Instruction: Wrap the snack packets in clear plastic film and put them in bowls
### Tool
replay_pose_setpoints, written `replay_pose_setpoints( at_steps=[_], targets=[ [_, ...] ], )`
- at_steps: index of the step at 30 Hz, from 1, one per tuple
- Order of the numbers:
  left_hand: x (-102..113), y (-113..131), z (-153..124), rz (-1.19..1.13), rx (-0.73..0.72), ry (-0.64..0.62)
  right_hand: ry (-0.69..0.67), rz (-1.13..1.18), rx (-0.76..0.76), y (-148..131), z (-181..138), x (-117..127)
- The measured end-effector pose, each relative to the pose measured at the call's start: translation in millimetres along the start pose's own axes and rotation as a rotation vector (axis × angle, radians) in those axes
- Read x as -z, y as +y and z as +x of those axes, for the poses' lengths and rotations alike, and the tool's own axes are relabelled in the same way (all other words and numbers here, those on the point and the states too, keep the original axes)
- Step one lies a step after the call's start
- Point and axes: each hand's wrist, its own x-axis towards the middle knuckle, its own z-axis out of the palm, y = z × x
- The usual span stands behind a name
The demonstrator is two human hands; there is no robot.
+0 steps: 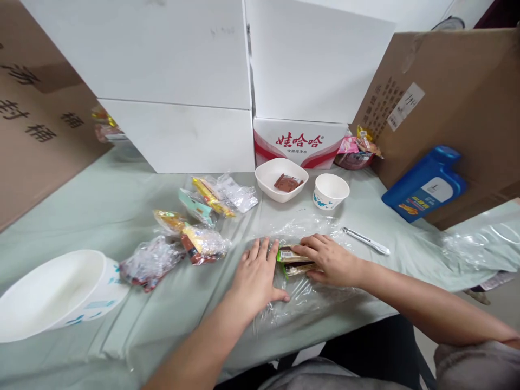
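Two wrapped bars with green ends lie side by side, one just beyond the other, on a sheet of clear plastic film near the middle of the table's near edge. The right hand lies over their right part, fingers bent across the far bar and thumb by the near one; I cannot tell how firmly it grips. The left hand is spread flat, palm down, on the film just left of the bars, and the two hands are apart.

To the right of the right hand lies a slim white cutter. Beyond the film stand a white bowl holding a brown packet and, to its right, a small white cup with blue marks. Left of the hands is a loose group of wrapped packets, and farther left, at the near side, a large white tub. A blue bottle sits at the right, before a cardboard box. White boxes form the far side, above a pale green cloth.
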Motion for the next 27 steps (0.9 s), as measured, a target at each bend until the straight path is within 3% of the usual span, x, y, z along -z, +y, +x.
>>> replay_pose_setpoints(
  at_steps=[5,9,13,16,20,21,23,27],
  targets=[
    [2,-1,3,0.000,0.017,-0.052,0.054,0.041,-0.074,34,4,8],
    [7,0,3,-0.005,0.014,-0.087,0.083,-0.103,-0.186,58,17,10],
    [5,0,4,-0.018,0.019,-0.104,0.035,-0.097,-0.148,66,33,17],
    [1,-1,5,-0.015,0.010,-0.097,0.124,0.034,-0.126,66,51,39],
    [-2,-2,7,-0.034,0.011,-0.088,0.449,-0.005,-0.431,69,106,74],
    [-1,-2,7,-0.040,0.015,-0.092,0.464,-0.050,-0.512,70,124,78],
    [2,-2,7,-0.050,0.022,-0.108,0.354,-0.076,-0.661,72,160,77],
    [8,-1,5,-0.062,0.032,-0.147,0.220,-0.022,-0.630,70,207,51]
  ],
)
